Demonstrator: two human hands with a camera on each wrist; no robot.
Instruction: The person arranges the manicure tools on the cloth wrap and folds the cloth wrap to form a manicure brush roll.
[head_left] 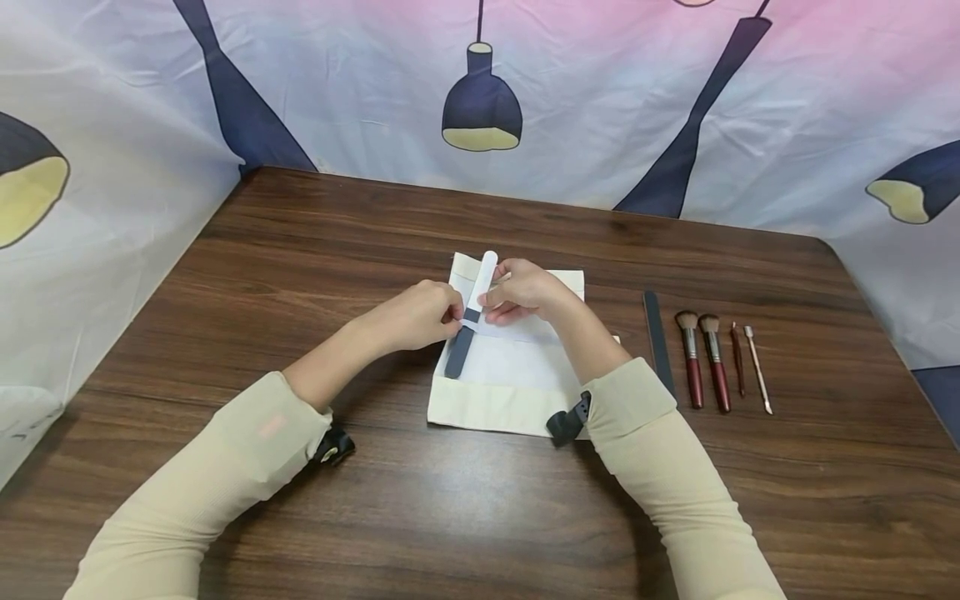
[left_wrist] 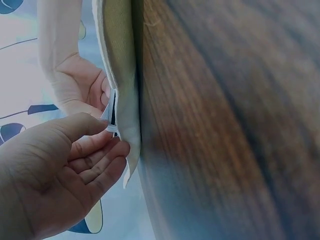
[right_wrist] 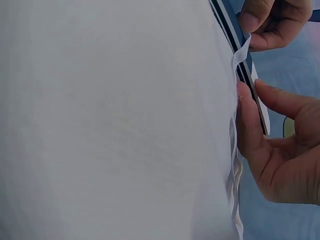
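Observation:
A nail file (head_left: pixel 480 283), white in its upper part and dark grey below, lies slanted along the left side of a cream cloth organizer (head_left: pixel 491 406) with a white inside. A narrow white elastic band (right_wrist: pixel 242 52) crosses the file near its middle. My left hand (head_left: pixel 423 317) pinches this band between thumb and fingers at the file's left edge. My right hand (head_left: pixel 525 292) holds the file's white part from the right, thumb on one face and a finger on the other (right_wrist: pixel 280 145). In the left wrist view, the organizer's edge (left_wrist: pixel 131 110) stands beside the pinching fingers.
To the right on the brown wooden table (head_left: pixel 337 517) lie a dark grey nail file (head_left: pixel 657 337), two makeup brushes (head_left: pixel 692 367) with red handles, a thin dark red tool (head_left: pixel 738 358) and a slim metallic cuticle tool (head_left: pixel 758 371). A printed cloth (head_left: pixel 375 92) hangs behind.

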